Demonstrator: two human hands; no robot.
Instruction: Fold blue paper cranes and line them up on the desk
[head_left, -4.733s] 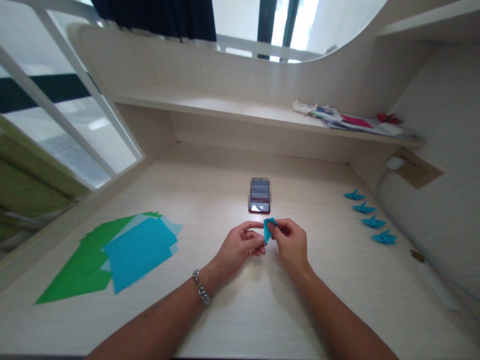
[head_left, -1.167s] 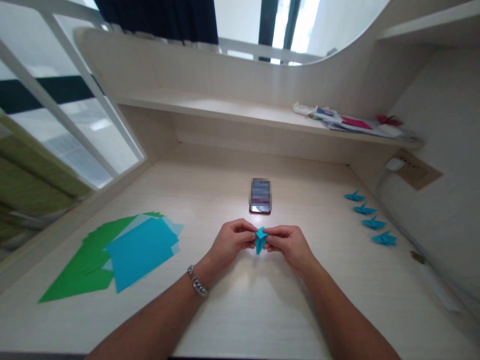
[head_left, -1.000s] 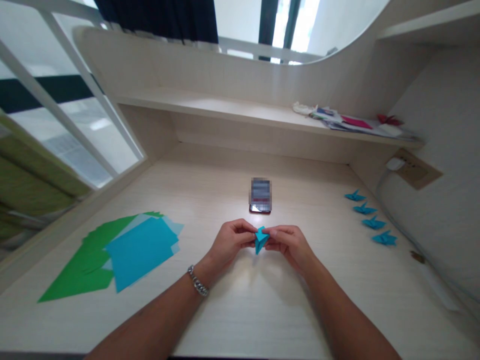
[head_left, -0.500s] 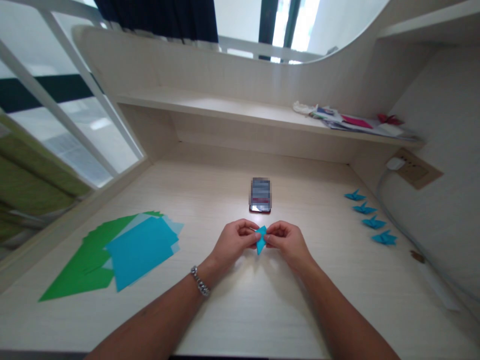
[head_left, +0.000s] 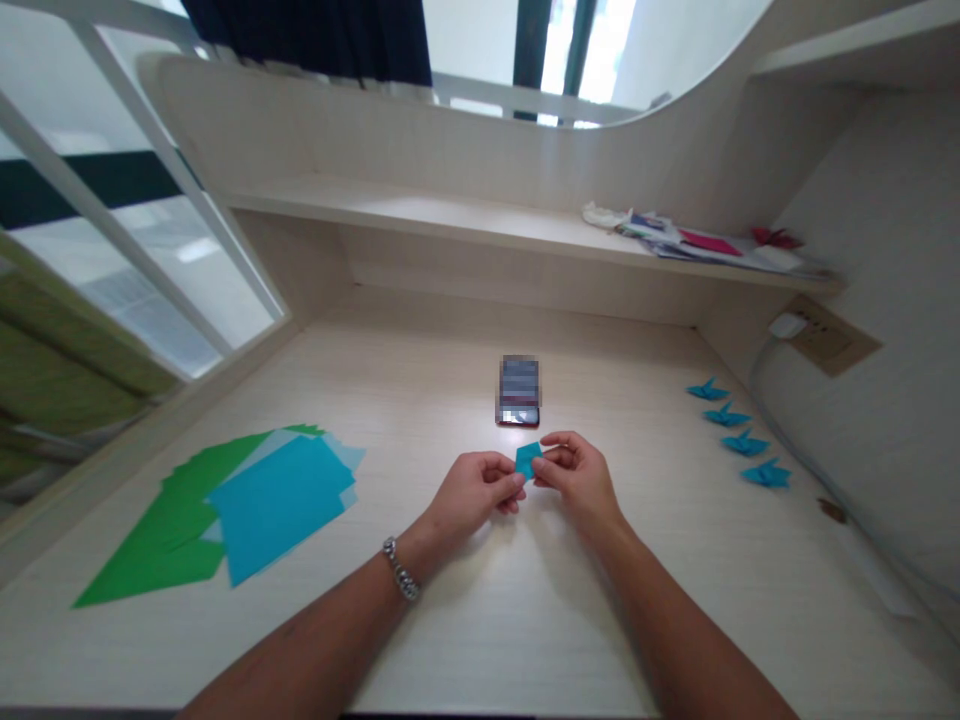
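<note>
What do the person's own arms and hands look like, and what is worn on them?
The left hand and right hand are without gloves, and no sleeves show. A silver-coloured link bracelet circles the left wrist; the right wrist is bare.

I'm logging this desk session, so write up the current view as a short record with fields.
Left hand: holds one side of the small folded blue paper
Right hand: holds the other side, thumb against it
Bracelet: silver chain, on the left wrist
Phone: lying beyond the hands, screen blurred
Desk, left side: blue sheets partly over green sheets
Desk, right side: four blue folded figures in a row
Shelf: papers near its right end
Wall: white plug in a socket plate
</note>
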